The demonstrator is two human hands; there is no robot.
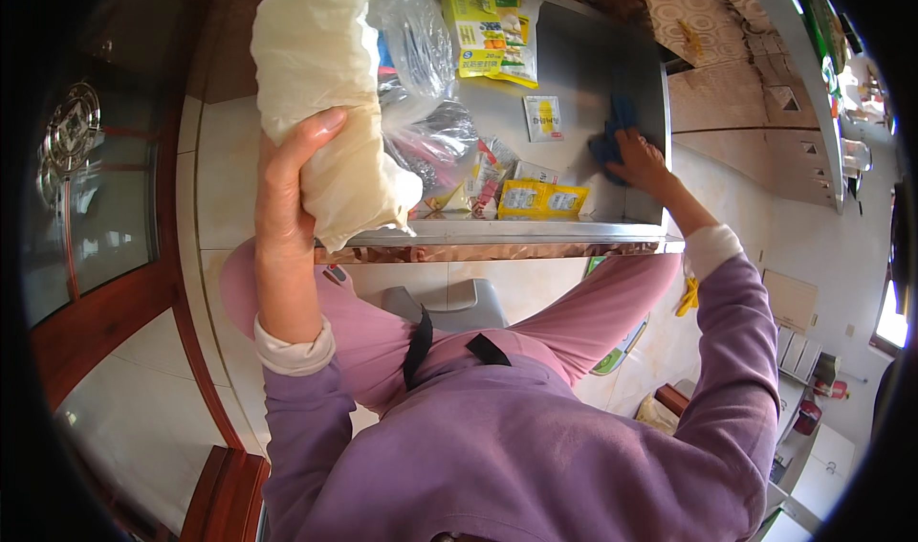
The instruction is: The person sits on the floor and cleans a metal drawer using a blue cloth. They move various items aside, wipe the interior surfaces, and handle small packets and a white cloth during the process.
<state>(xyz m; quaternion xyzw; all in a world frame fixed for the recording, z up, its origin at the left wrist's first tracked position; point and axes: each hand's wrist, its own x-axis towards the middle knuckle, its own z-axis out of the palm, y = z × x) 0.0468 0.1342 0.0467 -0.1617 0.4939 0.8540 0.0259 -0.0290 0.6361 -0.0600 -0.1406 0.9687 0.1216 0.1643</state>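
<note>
My left hand (290, 183) grips a bulky bundle in cream-coloured cloth or soft wrapping (319, 61), raised over the left end of an open metal drawer (574, 32). Inside the drawer at the right, my right hand (642, 158) presses a dark blue cloth (617, 129) against the floor near the side wall. Between the hands lie a small white sachet (543, 118), a yellow twin-pocket packet (543, 199) by the front wall, and a yellow-green box of bags (473, 32). Clear plastic bags (419, 54) crowd beside the bundle, their contents partly hidden.
The drawer's patterned front edge (495, 251) sits just above my knees. A grey plastic stool (448, 305) shows between my legs. To the left stands a wood-framed glass door (165, 183); cabinet fronts (739, 104) and a countertop edge (803, 75) run along the right.
</note>
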